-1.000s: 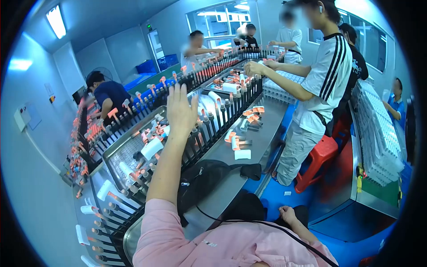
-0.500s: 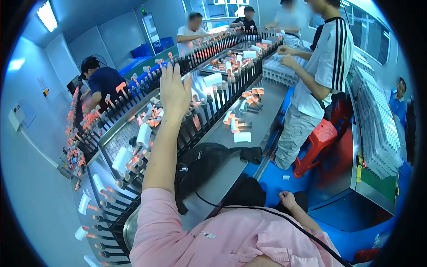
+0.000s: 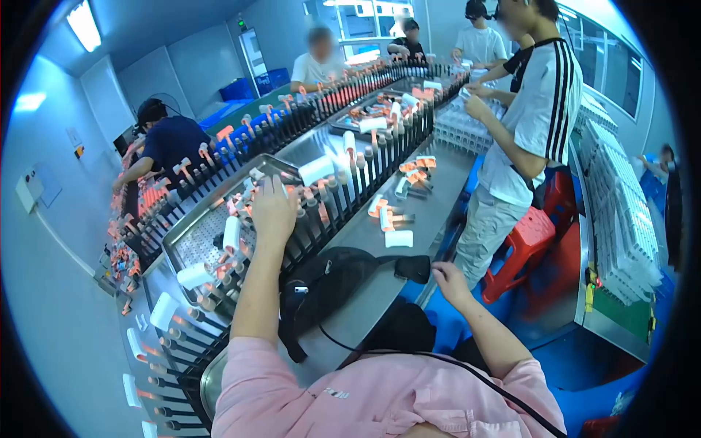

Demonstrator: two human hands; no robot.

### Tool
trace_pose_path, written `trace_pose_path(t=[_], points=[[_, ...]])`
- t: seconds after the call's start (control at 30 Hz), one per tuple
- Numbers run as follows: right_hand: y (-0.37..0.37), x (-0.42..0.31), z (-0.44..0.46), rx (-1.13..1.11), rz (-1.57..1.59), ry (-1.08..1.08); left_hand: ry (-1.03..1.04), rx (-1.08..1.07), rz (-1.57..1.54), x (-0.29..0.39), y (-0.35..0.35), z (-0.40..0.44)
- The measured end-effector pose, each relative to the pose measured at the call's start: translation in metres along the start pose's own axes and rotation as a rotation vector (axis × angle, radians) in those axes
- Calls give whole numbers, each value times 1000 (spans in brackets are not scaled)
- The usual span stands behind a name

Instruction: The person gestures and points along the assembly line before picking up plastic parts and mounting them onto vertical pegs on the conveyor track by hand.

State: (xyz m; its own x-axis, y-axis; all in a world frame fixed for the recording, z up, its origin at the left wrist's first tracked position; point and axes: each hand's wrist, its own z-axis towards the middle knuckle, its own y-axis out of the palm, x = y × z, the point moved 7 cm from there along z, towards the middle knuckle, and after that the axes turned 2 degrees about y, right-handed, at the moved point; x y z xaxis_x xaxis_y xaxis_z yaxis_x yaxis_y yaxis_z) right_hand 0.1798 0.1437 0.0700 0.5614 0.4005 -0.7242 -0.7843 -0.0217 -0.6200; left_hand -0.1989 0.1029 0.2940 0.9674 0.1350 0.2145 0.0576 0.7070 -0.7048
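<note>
Crossing blue-lit rm (image 3: 51, 292), metal tbl (image 3: 447, 179) holds blk rods (image 3: 363, 177) near L hand (image 3: 274, 210).

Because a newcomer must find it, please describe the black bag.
Find the long metal bench. At its near end, between the left forearm and right hand, lies the bag: large, black, unlike the small orange and white pieces beyond.

the left hand (image 3: 274, 213), raised earlier, has come down over the orange pieces (image 3: 239, 204) in the steel tray (image 3: 198, 239); the right hand (image 3: 453, 283) has risen from the lap to just right of the black bag (image 3: 332, 281). the striped-shirt worker's hands (image 3: 477, 108) have left the rack (image 3: 410, 135) for the white trays (image 3: 461, 131).
</note>
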Motion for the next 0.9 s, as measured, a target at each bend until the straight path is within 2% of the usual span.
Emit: trace_pose_path(t=[0.03,0.13,0.27,0.4,0.47,0.57,0.6,0.7,0.83,0.9], points=[[3,-21,22,21,-30,-64,-133,-242,-80,-15,14,-4],[22,-68,66,5,-307,-226,47,67,241,4,-42,-1],[58,-58,105,-107,-434,-132,238,368,172,40,-69,11],[86,-33,105,-269,-601,-17,96,-72,126,29,-6,-3],[82,-36,105,-234,-574,-49,-27,-327,89,18,-4,-4],[78,-42,103,-280,-490,-22,219,302,231,30,-56,-7],[80,-42,104,-290,-453,-23,263,446,247,36,-75,-8],[72,-56,104,-293,-338,-63,-12,-317,296,-3,-25,-14],[67,-59,101,-269,-197,-95,27,42,73,-8,-71,-15],[72,-55,96,-250,-139,-59,135,250,87,7,-99,-16]])
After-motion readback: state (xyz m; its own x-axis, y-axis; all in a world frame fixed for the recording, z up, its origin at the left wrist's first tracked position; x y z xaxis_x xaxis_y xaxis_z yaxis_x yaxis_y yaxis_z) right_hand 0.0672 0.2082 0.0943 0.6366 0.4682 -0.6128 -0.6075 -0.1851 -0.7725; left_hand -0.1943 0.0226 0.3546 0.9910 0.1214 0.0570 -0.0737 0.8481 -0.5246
